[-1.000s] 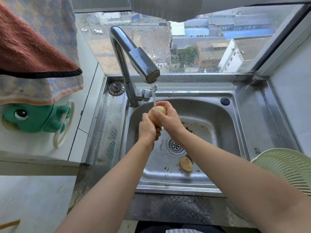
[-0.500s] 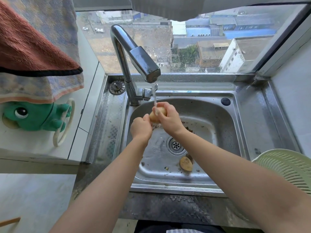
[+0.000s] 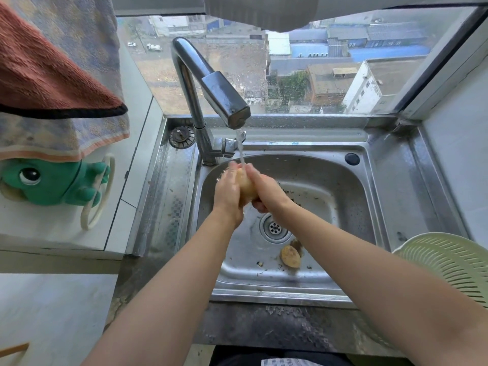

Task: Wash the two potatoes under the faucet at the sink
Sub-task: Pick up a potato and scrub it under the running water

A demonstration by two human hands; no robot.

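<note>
Water runs in a thin stream from the steel faucet (image 3: 224, 101) onto a pale yellow potato (image 3: 245, 186). My left hand (image 3: 227, 192) presses on the potato's left side and my right hand (image 3: 266, 191) wraps its right side, so both hands hold it over the steel sink (image 3: 330, 191). Most of this potato is hidden between my palms. A second potato (image 3: 290, 256), brownish and dirty, lies on the sink floor just in front of the drain (image 3: 274, 228), with bits of dirt around it.
A pale green colander (image 3: 446, 265) sits on the counter at the right. Towels (image 3: 52, 83) hang at the upper left over a green frog-shaped holder (image 3: 52, 180). A sink strainer plug (image 3: 181, 136) lies behind the faucet base. The window is straight ahead.
My left hand has come up from below the potato and now lies flat against its left side. The potato has turned in my hands under the stream.
</note>
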